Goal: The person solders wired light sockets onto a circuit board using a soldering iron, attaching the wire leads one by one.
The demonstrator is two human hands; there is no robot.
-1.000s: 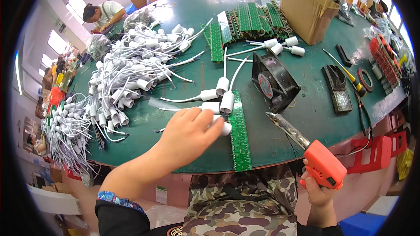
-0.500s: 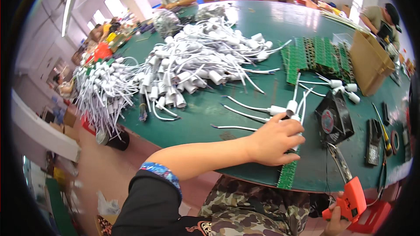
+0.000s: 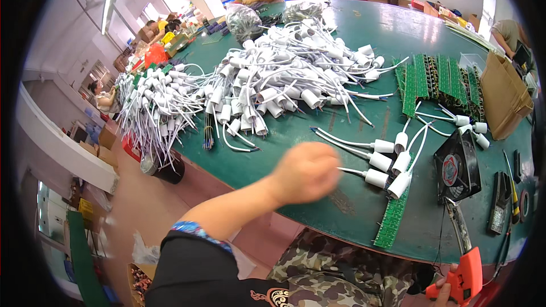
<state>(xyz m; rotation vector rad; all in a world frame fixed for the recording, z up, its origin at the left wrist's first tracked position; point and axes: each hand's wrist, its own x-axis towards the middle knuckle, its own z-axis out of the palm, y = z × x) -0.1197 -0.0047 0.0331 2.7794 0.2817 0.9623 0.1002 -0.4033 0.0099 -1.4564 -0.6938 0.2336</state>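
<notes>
On my feed, the left hand [image 3: 307, 172] is a blurred shape with its fingers apparently curled in, above the table beside the small cluster of white cylindrical plastic sockets with white leads [image 3: 380, 162]; whether it holds anything I cannot tell (one lead runs right up to its edge, contact unclear). My right hand [image 3: 445, 294] is wrapped round the grip of an orange-red plastic soldering gun with a metal barrel [image 3: 467, 276], its tip just beside the foot of the square black fan [image 3: 458, 165]. The long, narrow green circuit board [image 3: 391, 222] lies flat near the table edge, the cluster's lowest socket over its far end. I judge the step as the positioning of sockets at the board, between solder joints. The next move calls for steadying one lead against a pad, then bringing the hot tip to it, clear of fingers.
</notes>
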